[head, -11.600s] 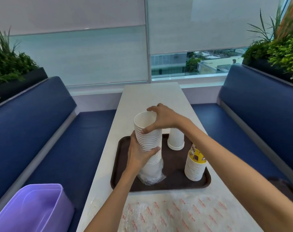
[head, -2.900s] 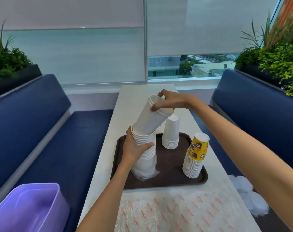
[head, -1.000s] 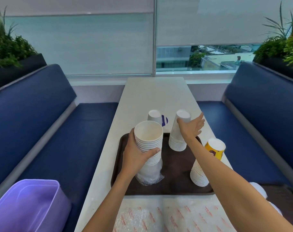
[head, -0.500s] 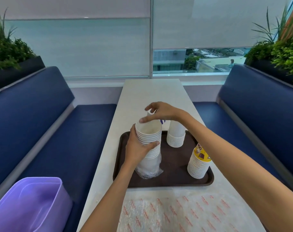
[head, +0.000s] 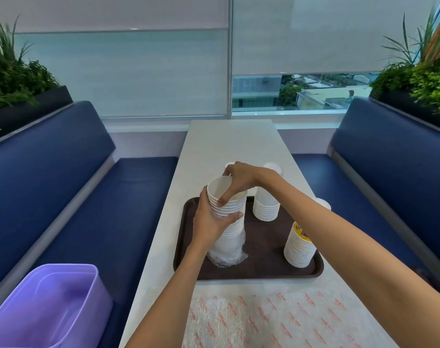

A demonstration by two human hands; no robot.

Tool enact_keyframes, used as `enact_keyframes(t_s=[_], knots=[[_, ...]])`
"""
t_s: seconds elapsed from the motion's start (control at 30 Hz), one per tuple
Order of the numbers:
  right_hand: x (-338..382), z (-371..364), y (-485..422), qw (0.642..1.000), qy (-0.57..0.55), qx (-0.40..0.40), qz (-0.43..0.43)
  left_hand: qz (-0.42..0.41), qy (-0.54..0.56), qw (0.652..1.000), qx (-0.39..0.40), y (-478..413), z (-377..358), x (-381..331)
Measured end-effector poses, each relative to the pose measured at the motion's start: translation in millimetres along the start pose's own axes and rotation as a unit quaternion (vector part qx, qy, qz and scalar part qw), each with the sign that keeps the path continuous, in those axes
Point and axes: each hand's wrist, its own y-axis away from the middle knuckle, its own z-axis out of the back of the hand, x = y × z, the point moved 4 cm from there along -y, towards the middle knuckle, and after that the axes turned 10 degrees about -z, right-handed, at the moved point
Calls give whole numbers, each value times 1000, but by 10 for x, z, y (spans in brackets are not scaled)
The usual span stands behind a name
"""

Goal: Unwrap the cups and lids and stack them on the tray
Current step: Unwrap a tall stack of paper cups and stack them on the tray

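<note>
— Where's the cup stack [head: 232,231]?
— Upright on the left side of the tray [head: 264,271], its foot in loose plastic wrap [head: 226,257].
— And the hands?
— The left hand [head: 210,223] curls round its middle. The right hand [head: 239,180] pinches the top cup's rim, thumb inside.
— What's around it?
— A white stack [head: 266,207] behind and a yellow-printed stack [head: 299,249] to the right, both on the tray. A purple bin [head: 45,310] sits low on the left.
</note>
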Motion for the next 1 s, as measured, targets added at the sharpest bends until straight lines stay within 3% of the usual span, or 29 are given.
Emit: enact_keyframes(t_s=[0.27,0.63,0.83,1.0], knots=[[55,99,16,1000,-19,-12,21,2,-15,1000,-8,-12,3,14],[-140,707,248,989,-141,-32,28,7,-40,999,10,-68,-14,66],[-456,683,329,994,-79,54,-62,-3,-1,1000,5,-51,-6,76],[-465,518,369,982,102,118,-103,-3,4,1000,-5,-55,-10,78]])
